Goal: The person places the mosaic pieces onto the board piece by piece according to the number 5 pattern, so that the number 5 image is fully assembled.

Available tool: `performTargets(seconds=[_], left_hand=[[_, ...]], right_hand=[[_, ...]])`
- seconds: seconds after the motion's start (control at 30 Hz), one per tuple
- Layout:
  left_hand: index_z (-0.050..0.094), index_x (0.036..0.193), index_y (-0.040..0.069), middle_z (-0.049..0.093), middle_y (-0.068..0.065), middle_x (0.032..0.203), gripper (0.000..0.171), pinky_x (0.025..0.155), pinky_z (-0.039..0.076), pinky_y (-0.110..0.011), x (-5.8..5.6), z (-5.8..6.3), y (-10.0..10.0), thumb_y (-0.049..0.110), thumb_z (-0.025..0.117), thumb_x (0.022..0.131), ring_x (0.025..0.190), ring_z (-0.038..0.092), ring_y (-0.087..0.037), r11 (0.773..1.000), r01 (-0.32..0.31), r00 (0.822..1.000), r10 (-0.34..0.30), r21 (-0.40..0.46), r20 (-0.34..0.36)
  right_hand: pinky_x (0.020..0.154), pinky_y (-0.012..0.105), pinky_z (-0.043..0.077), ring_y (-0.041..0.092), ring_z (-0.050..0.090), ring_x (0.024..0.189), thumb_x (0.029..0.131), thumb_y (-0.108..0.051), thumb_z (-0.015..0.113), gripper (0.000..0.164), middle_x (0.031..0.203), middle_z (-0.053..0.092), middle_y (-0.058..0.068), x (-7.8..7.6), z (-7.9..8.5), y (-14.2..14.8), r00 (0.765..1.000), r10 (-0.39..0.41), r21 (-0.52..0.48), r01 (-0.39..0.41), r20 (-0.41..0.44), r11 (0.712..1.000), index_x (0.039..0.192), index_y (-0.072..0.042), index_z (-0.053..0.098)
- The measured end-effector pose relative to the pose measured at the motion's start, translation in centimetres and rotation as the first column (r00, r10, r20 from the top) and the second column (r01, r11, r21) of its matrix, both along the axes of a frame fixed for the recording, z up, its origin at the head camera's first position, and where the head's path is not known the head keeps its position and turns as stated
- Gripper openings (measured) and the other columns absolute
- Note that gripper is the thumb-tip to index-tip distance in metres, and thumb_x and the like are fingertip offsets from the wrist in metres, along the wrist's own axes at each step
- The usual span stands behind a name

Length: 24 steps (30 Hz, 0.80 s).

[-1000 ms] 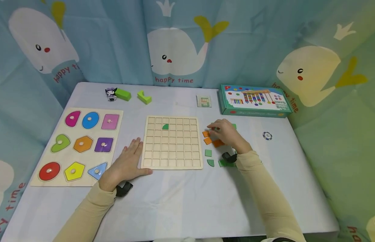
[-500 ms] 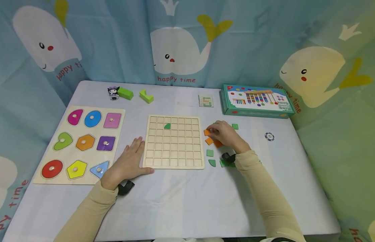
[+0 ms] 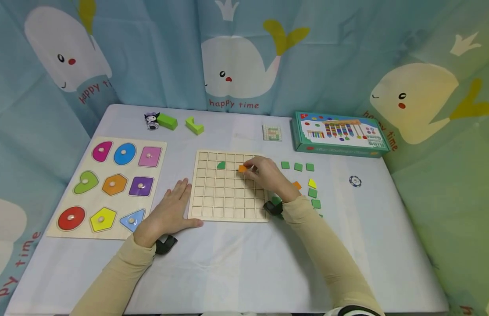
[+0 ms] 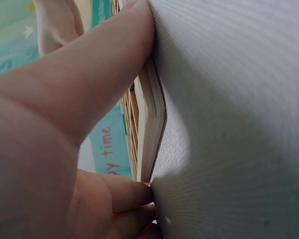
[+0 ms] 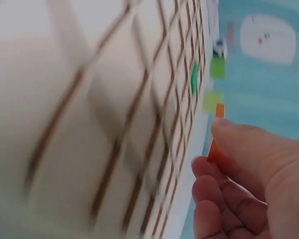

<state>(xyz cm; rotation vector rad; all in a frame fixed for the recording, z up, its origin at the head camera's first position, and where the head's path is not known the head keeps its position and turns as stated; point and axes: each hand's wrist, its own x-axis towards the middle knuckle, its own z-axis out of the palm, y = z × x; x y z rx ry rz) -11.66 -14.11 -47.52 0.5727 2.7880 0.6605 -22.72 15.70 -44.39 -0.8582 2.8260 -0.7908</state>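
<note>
A wooden grid board [image 3: 212,204] lies in the middle of the table, with a green quarter-circle tile [image 3: 221,165] in one of its upper cells. My right hand [image 3: 268,175] is over the board's upper right part and pinches an orange tile [image 3: 242,168] between thumb and fingers. The right wrist view shows that orange tile [image 5: 215,134] edge-on, held above the grid. At the board's lower left corner, my left hand [image 3: 169,215] rests with fingers extended. In the left wrist view its thumb [image 4: 104,59] and fingers lie against the board's edge [image 4: 152,99].
Right of the board lie several green tiles [image 3: 298,167], a yellow quarter-circle tile [image 3: 312,183] and another orange tile [image 3: 297,185]. A knob puzzle [image 3: 122,202] sits left. Behind are green blocks [image 3: 167,121], a figurine [image 3: 151,120], a patterned card [image 3: 272,133] and a box [image 3: 340,134]. A poker chip [image 3: 355,181] lies far right.
My right hand has picked up an orange tile from the loose tiles and carried it left over the board. My left hand has stayed at the board's corner.
</note>
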Motion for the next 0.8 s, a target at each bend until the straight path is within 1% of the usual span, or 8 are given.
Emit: performTargets(seconds=[0.1, 0.2, 0.3, 0.4, 0.67, 0.73, 0.8], left_hand=[[0.021, 0.147, -0.016, 0.010, -0.031, 0.156, 0.113, 0.111, 0.014, -0.060, 0.0, 0.0, 0.0, 0.051, 0.079, 0.077, 0.144, 0.009, -0.043, 1.000, 0.000, 1.000, 0.000, -0.002, -0.006], [0.021, 0.147, -0.016, 0.010, -0.031, 0.156, 0.113, 0.111, 0.014, -0.060, 0.0, 0.0, 0.0, 0.052, 0.078, 0.077, 0.144, 0.009, -0.043, 1.000, 0.003, 1.000, -0.003, -0.009, -0.007], [0.020, 0.147, -0.016, 0.010, -0.031, 0.156, 0.113, 0.111, 0.015, -0.060, 0.0, 0.0, 0.0, 0.053, 0.077, 0.078, 0.144, 0.009, -0.043, 1.000, 0.005, 1.000, -0.006, -0.013, -0.009], [0.020, 0.147, -0.016, 0.010, -0.031, 0.156, 0.113, 0.111, 0.015, -0.060, -0.1, 0.0, 0.1, 0.053, 0.077, 0.078, 0.144, 0.009, -0.043, 1.000, 0.011, 1.000, -0.011, -0.013, -0.005], [0.020, 0.147, -0.016, 0.010, -0.031, 0.156, 0.112, 0.111, 0.015, -0.060, 0.0, 0.0, 0.1, 0.052, 0.077, 0.079, 0.144, 0.009, -0.043, 1.000, 0.003, 1.000, -0.003, -0.013, 0.003], [0.020, 0.147, -0.016, 0.010, -0.031, 0.156, 0.112, 0.111, 0.014, -0.060, 0.1, 0.0, 0.1, 0.051, 0.077, 0.079, 0.144, 0.009, -0.043, 1.000, 0.000, 1.000, 0.000, -0.010, 0.004], [0.020, 0.147, -0.016, 0.010, -0.031, 0.156, 0.112, 0.111, 0.014, -0.060, 0.1, 0.1, 0.1, 0.051, 0.078, 0.078, 0.144, 0.009, -0.044, 1.000, -0.001, 1.000, 0.001, -0.001, 0.003]], right_hand=[[0.075, 0.030, 0.052, 0.020, 0.064, 0.086, 0.092, -0.015, 0.071, 0.025, 0.105, 0.068, 0.011, -0.1, -0.2, -2.6, 0.998, 0.047, 0.023, -0.046, -0.029, 0.999, 0.112, 0.000, 0.071], [0.076, 0.029, 0.051, 0.019, 0.063, 0.089, 0.092, -0.016, 0.071, 0.024, 0.103, 0.068, 0.009, -0.2, -0.5, -4.4, 0.998, 0.060, 0.059, -0.058, -0.024, 0.997, 0.111, 0.000, 0.071], [0.077, 0.028, 0.050, 0.019, 0.060, 0.089, 0.091, -0.017, 0.071, 0.024, 0.103, 0.066, 0.008, -0.4, -0.7, -5.6, 0.998, 0.057, 0.093, -0.055, -0.015, 0.994, 0.110, -0.001, 0.071], [0.076, 0.027, 0.048, 0.018, 0.058, 0.088, 0.091, -0.016, 0.072, 0.024, 0.102, 0.065, 0.008, -0.6, -1.0, -6.0, 0.998, 0.054, 0.110, -0.051, -0.021, 0.993, 0.109, -0.001, 0.071], [0.072, 0.027, 0.046, 0.018, 0.054, 0.084, 0.089, -0.016, 0.074, 0.025, 0.096, 0.062, 0.006, -0.4, -1.2, -6.5, 0.999, 0.040, 0.097, -0.042, 0.023, 0.994, 0.108, 0.000, 0.070], [0.072, 0.028, 0.045, 0.018, 0.052, 0.084, 0.089, -0.017, 0.074, 0.025, 0.094, 0.061, 0.005, -0.4, -1.3, -6.4, 0.999, 0.041, 0.082, -0.042, 0.014, 0.996, 0.108, -0.002, 0.069], [0.075, 0.028, 0.045, 0.018, 0.054, 0.086, 0.091, -0.017, 0.072, 0.024, 0.095, 0.062, 0.005, -0.3, -1.1, -6.0, 0.999, 0.053, 0.054, -0.052, -0.007, 0.997, 0.109, -0.002, 0.069]])
